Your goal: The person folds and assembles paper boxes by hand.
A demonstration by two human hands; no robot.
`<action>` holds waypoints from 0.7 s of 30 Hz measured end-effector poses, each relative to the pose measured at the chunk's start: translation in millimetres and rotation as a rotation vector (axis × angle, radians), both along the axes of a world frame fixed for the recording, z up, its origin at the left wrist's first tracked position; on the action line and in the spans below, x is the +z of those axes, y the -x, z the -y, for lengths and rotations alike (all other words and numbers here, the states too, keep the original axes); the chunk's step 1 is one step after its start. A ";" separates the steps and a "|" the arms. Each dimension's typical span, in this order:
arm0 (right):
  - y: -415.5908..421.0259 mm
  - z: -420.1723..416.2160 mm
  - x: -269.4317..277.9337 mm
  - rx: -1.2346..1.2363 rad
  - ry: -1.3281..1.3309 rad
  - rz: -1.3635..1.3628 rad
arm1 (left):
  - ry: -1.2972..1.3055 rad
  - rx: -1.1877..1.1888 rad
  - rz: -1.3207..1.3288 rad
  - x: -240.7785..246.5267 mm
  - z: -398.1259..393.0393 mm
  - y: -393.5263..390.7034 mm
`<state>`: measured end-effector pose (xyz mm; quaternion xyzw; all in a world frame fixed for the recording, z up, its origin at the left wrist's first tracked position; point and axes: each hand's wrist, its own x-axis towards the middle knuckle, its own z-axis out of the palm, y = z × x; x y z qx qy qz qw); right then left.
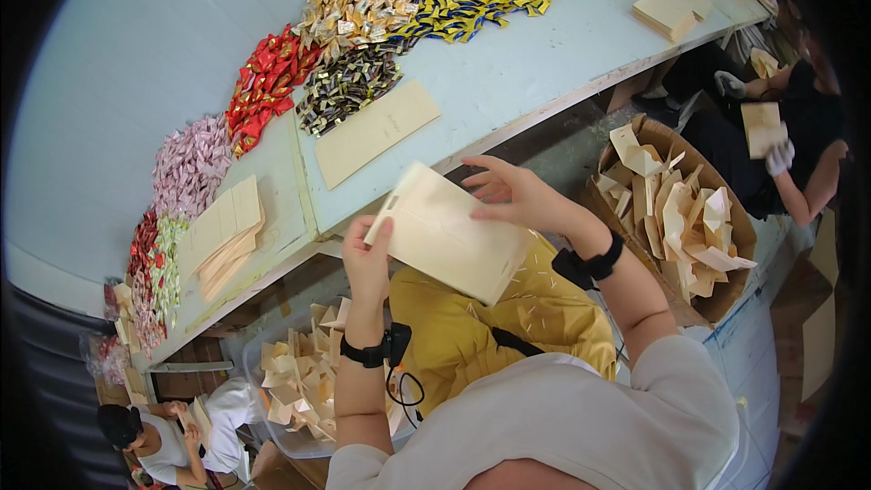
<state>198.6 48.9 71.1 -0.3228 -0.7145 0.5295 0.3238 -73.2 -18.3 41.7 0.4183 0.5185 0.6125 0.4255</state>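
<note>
A flat cream paperboard piece [456, 231], with small slots along its ends, is held tilted over my lap. My left hand [367, 252] grips its left end, thumb on top. My right hand [514, 194] is at the upper right edge with fingers spread; its thumb overlaps the board, and whether it touches cannot be told. Below lies mustard-yellow cloth [571, 299] over my lap, strewn with pale slivers. On the table beyond my hands rests a long cream paperboard sheet [378, 133] bearing faint writing.
Wrapped sweets in red [262, 92], yellow-blue [476, 3] and pink [194, 163] heap along the table [531, 75]. Flat paperboard stacks [224, 231] lie there too. Folded pieces fill a cardboard box [738, 286] at right and a plastic tub [299, 446] at left. Two people [160, 449] work nearby.
</note>
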 end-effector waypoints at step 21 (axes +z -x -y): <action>47.8 44.8 -18.9 -0.060 -0.903 0.180 | 0.005 -0.536 0.674 8.0 52.2 -32.8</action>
